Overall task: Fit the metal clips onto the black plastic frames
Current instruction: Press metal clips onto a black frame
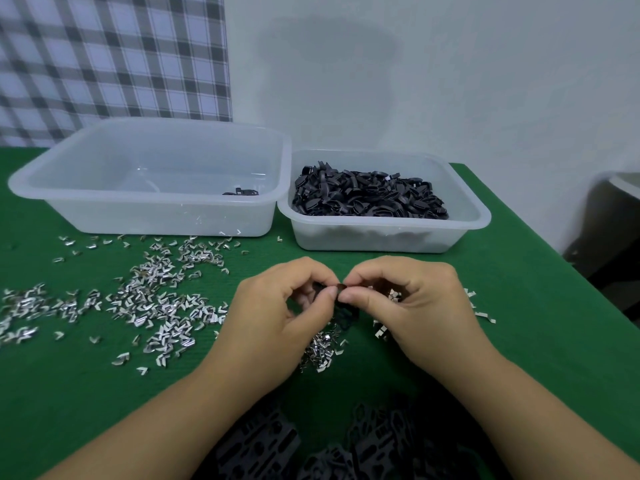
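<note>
My left hand (277,317) and my right hand (405,306) meet above the green table, fingertips together. Between them I pinch a small black plastic frame (344,311); part of it hangs below my thumbs. Whether a metal clip sits on it is hidden by my fingers. Loose metal clips (156,299) lie scattered over the table's left half, with a small heap (320,348) under my hands and a few (481,310) right of my right hand.
A large clear tub (45,181) at back left holds a couple of black pieces (240,192). A smaller clear tub (474,216) at back right is full of black frames (367,195). Black plastic parts (346,445) lie at the near edge. The table ends at right.
</note>
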Action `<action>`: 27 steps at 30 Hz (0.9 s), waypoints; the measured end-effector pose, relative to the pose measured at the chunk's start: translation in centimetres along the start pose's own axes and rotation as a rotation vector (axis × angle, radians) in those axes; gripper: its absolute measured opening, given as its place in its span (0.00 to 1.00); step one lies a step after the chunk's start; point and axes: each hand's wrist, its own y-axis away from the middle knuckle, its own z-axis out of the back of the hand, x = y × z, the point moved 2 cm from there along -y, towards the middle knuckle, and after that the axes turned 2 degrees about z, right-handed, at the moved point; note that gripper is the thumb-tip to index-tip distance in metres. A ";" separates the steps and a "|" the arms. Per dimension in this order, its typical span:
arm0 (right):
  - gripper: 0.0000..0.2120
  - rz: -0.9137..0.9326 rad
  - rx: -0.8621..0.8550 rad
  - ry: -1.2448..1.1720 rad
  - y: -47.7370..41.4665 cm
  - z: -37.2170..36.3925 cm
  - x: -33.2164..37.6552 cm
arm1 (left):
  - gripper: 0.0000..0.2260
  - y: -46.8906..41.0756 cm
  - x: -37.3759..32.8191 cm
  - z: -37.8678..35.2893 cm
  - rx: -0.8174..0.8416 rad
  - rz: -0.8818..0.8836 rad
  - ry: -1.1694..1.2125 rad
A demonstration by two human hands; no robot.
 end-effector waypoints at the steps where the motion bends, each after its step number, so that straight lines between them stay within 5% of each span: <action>1: 0.03 0.019 0.007 0.023 0.0 -0.1 0.1 | 0.03 0.0 0.0 0.0 -0.010 0.002 0.002; 10: 0.03 -0.022 -0.129 0.125 0.2 0.5 -0.6 | 0.05 0.0 0.0 0.2 -0.083 0.093 0.105; 14: 0.06 -0.110 -0.062 0.228 0.3 0.8 -1.6 | 0.05 0.0 0.0 0.2 -0.100 0.114 0.082; 27: 0.03 0.139 -0.103 0.217 0.1 -0.1 -0.1 | 0.05 0.0 -0.2 0.1 -0.078 0.124 0.164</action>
